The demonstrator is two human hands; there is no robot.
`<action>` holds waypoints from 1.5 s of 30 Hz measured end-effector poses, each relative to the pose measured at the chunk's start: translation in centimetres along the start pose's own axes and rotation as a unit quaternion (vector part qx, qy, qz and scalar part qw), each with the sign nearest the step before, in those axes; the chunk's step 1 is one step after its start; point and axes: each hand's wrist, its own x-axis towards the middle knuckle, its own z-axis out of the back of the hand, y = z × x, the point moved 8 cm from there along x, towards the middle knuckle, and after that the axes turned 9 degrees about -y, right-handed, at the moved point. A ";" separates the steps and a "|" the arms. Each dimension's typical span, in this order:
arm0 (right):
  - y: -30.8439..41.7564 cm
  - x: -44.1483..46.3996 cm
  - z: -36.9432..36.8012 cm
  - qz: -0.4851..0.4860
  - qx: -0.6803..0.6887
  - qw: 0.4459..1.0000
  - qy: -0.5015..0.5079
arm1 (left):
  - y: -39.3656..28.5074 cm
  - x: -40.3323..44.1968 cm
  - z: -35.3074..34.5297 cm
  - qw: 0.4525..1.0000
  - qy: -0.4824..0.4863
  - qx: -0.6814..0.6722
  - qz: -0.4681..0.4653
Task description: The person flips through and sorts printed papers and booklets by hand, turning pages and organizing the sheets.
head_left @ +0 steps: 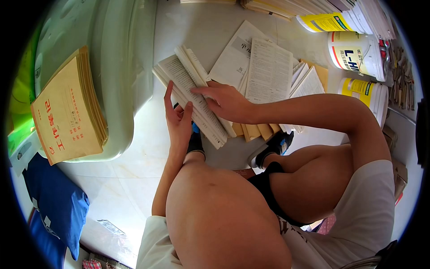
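An open book with printed pages is held tilted above the floor, in front of my knees. My left hand grips its lower left edge, the thumb and a finger on the near side and the rest partly hidden behind it. My right hand lies over the right page, its fingertips near the middle fold and the thumb lower down. Just beyond the book, printed sheets and a booklet with a grey heading lie on the floor. Brown envelopes stick out beneath them.
A stack of brown envelopes with red writing rests on a pale green plastic bin at left. White and yellow buckets stand at right. Paper stacks line the back. A blue bag lies at lower left.
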 end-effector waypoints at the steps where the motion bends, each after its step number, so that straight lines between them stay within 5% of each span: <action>1: 0.0 -0.1 0.0 0.000 0.000 1.000 0.000 | 0.1 0.0 0.0 1.000 0.000 0.000 0.000; 45: 0.5 -0.1 0.4 0.025 0.026 0.999 -0.025 | -0.2 -0.1 -0.2 1.000 0.006 0.004 0.010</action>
